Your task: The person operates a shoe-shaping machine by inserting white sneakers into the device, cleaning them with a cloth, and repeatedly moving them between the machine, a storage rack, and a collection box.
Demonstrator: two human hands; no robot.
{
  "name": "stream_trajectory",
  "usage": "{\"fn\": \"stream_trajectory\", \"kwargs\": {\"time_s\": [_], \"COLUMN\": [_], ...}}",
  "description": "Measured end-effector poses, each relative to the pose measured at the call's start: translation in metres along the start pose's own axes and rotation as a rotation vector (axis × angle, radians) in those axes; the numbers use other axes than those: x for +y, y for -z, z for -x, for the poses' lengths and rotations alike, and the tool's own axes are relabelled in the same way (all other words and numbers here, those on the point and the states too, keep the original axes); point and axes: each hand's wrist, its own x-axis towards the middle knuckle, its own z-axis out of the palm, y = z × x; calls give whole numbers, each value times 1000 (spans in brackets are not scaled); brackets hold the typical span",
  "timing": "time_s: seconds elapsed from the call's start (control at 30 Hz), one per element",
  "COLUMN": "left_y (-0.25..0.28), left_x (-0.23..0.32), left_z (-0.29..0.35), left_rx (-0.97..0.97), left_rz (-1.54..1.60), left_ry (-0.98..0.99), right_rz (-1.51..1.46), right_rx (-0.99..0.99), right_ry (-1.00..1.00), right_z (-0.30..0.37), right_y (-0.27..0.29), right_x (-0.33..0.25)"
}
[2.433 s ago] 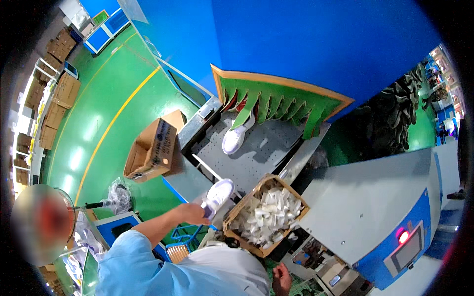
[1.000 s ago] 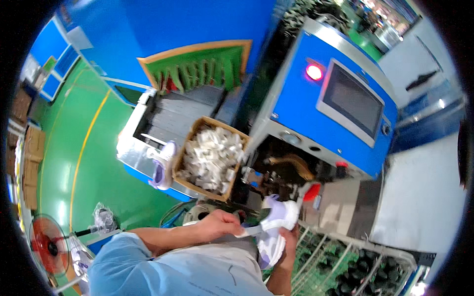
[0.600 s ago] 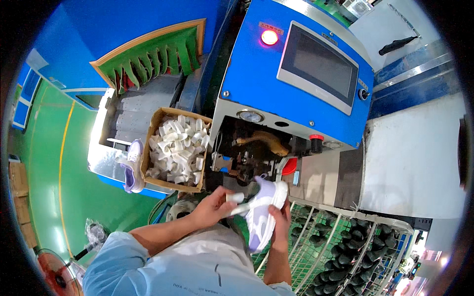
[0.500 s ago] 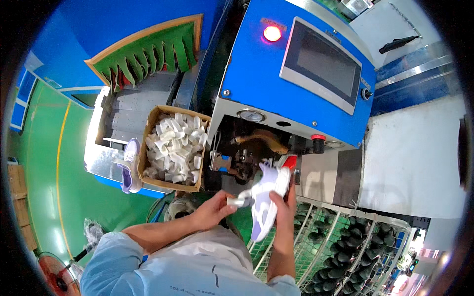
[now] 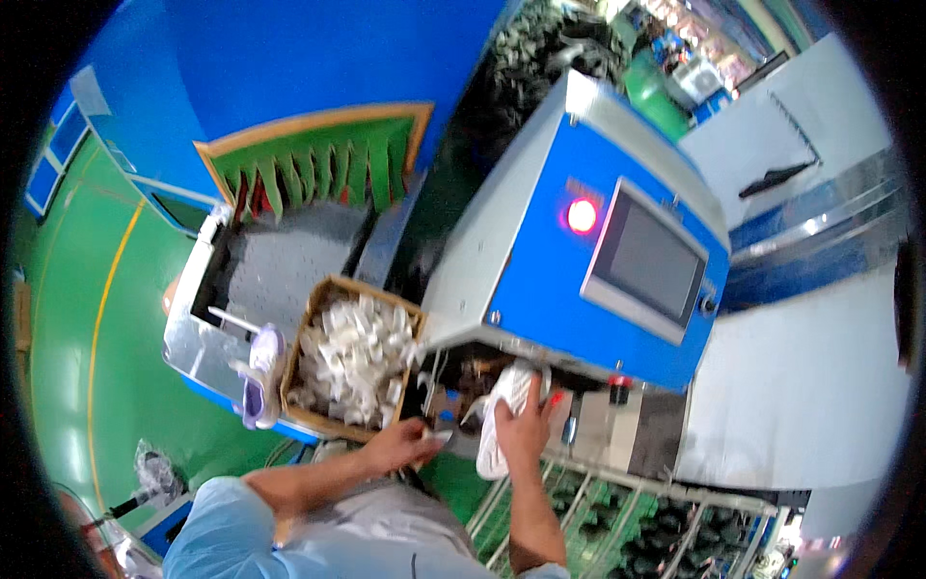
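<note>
My right hand grips a white and lavender sneaker, its white sole turned up. The sneaker's far end is at the dark opening under the blue machine. Nearer to me and to the left, my left hand is closed on a small white curved piece, apart from the sneaker. Beyond that hand, a cardboard box holds many similar white pieces. A second lavender and white sneaker rests on the metal ledge left of the box.
A screen and a lit red lamp sit on the machine's front. Behind the box is a conveyor bed with green strip curtains. At the lower right, a wire rack holds dark rounded items. A fan stands at the lower left.
The sneaker has been turned sole up and brought against the machine's opening. My left hand has drawn away from it with the white piece. The whole view has shifted.
</note>
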Motion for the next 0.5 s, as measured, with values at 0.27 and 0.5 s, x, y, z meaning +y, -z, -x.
{"fn": "stream_trajectory", "kwargs": {"time_s": [0.27,0.5], "left_y": [84,33], "left_x": [-19,1], "left_z": [26,12], "left_rx": [461,-117], "left_rz": [-108,29], "left_ry": [59,186], "right_rz": [-104,-232], "right_rx": [251,480], "right_ry": [225,235], "right_z": [0,39], "right_y": [-11,-12], "right_x": [4,3]}}
